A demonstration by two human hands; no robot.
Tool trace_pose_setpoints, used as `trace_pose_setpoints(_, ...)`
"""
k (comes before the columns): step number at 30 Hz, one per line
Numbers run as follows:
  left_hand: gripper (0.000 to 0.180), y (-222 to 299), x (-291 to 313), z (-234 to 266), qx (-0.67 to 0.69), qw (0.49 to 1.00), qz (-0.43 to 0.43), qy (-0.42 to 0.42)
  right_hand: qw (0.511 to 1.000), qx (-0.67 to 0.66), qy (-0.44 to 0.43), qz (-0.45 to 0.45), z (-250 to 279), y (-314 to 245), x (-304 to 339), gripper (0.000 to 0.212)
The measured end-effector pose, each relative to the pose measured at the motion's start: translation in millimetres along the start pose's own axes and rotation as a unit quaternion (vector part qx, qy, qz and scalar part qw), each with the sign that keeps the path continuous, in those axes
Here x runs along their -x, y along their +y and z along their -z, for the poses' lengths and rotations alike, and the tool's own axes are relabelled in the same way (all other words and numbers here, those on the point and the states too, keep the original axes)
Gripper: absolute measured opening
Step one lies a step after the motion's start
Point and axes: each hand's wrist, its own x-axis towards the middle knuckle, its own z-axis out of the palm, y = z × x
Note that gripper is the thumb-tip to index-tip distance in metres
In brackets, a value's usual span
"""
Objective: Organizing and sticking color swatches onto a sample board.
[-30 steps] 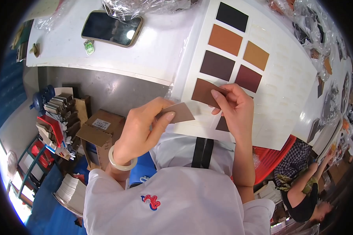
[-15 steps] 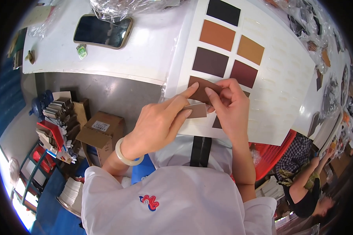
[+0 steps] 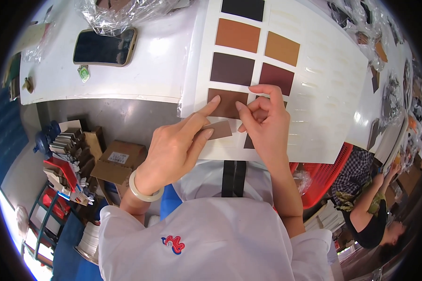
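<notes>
A white sample card [image 3: 323,107] lies in front of me with rows of coloured rectangular swatches on it. My left hand [image 3: 171,147] pinches a small taupe swatch [image 3: 222,129] between thumb and fingers, and its index fingertip presses on a brown swatch [image 3: 228,99] lying flat on the card. At that brown swatch's right side rests the thumb of my right hand [image 3: 269,129]; the fingers are bent and apart, holding nothing. Above are a dark plum swatch [image 3: 233,69], a maroon swatch [image 3: 276,77], an orange-brown swatch [image 3: 237,35] and a tan swatch [image 3: 282,48]. My right hand partly hides darker swatches.
A phone [image 3: 103,48] and crumpled clear plastic [image 3: 126,16] lie on the white table at the far left. Below its edge stands a cardboard box [image 3: 119,159]. A red basket [image 3: 321,180] is under the card's right side. Another person [image 3: 368,225] works at the right.
The brown swatch, tilted and held by my right hand before, now lies flat on the card. My right fingers have loosened from it. The card has shifted left in view.
</notes>
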Motion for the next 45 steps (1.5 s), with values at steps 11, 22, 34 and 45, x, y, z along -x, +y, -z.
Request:
trace_pose_setpoints(11,0.019,10.7,15.8,-10.2,0.091,0.996,0.012,0.014,0.980,-0.002,-0.155,0.127,26.9,-1.7,40.4,0.007)
trace_pose_setpoints(22,0.035,-4.8,51.8,-5.0,0.065,0.974,0.159,0.150,0.989,-0.036,-0.138,-0.029,12.4,12.6,25.0,0.008)
trace_pose_setpoints(34,0.026,1.8,59.2,-8.7,0.045,0.984,0.117,0.126,0.985,-0.044,-0.151,-0.069,11.6,12.3,17.4,0.009)
trace_pose_setpoints(45,0.033,3.4,50.4,-22.3,-0.020,0.998,0.043,0.035,0.990,-0.020,-0.132,-0.052,9.4,15.5,20.3,0.009)
